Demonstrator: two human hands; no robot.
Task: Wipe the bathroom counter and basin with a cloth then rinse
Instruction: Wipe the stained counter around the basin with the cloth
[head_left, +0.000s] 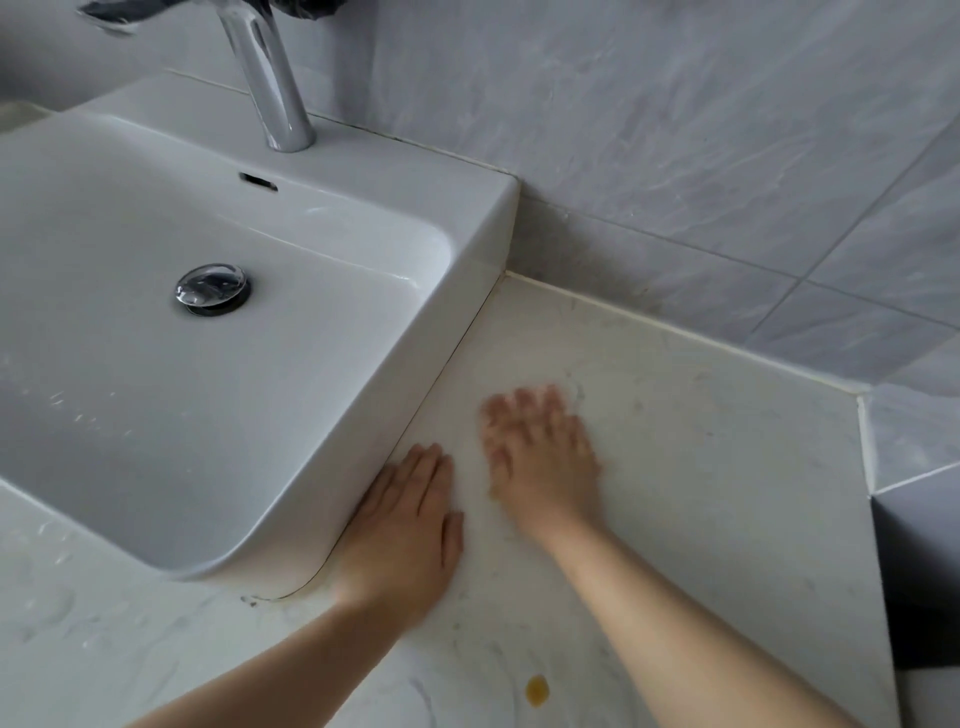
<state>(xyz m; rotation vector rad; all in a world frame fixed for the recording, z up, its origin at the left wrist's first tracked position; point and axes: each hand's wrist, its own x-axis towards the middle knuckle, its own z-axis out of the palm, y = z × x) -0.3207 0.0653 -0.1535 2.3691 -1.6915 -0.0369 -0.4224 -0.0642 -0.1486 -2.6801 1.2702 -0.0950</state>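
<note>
A white rectangular basin with a chrome drain plug stands on the pale marbled counter. My left hand lies flat on the counter, palm down, pressed against the basin's right side wall. My right hand rests flat on the counter just to the right of it, fingers spread and blurred. Neither hand holds anything. No cloth is in view.
A chrome tap rises behind the basin. Grey tiled wall runs along the counter's back. An orange-brown spot sits on the counter between my forearms. The counter ends at a right edge with a dark gap beyond.
</note>
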